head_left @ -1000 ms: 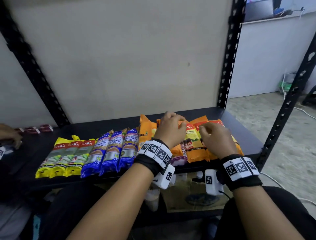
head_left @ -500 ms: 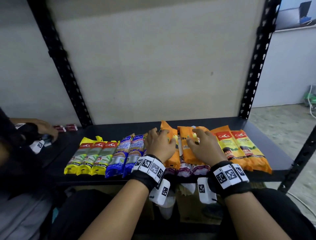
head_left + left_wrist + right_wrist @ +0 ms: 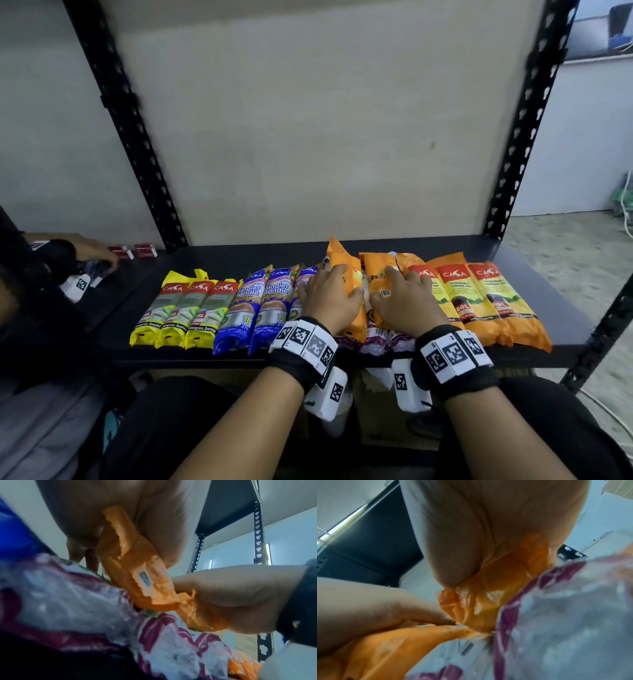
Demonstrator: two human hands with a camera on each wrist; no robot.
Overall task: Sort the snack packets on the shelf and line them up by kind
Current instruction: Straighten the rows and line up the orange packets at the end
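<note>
— Where on the shelf (image 3: 239,260) to find the left hand (image 3: 330,298)?
— Near the middle of the front edge. Grips a raised orange packet (image 3: 344,270), thumb on one side and fingers on the other; stands tilted on its long edge.
— And the right hand (image 3: 404,301)?
— Just beside the left. Lies on a flat orange packet (image 3: 376,277), fingers spread on top, thumb tucked against its side, holding it.
— Under both?
— Purple-and-white packets (image 3: 376,342), poking out at the front edge.
— Toward the left end?
— Three blue packets (image 3: 263,308) side by side, then three yellow packets (image 3: 185,311), all touching in a row.
— Toward the right end?
— Three orange-and-yellow packets (image 3: 479,301), lined up, touching.
— Beyond the left post?
— Another person's hand (image 3: 96,253) beside small red boxes (image 3: 137,250).
</note>
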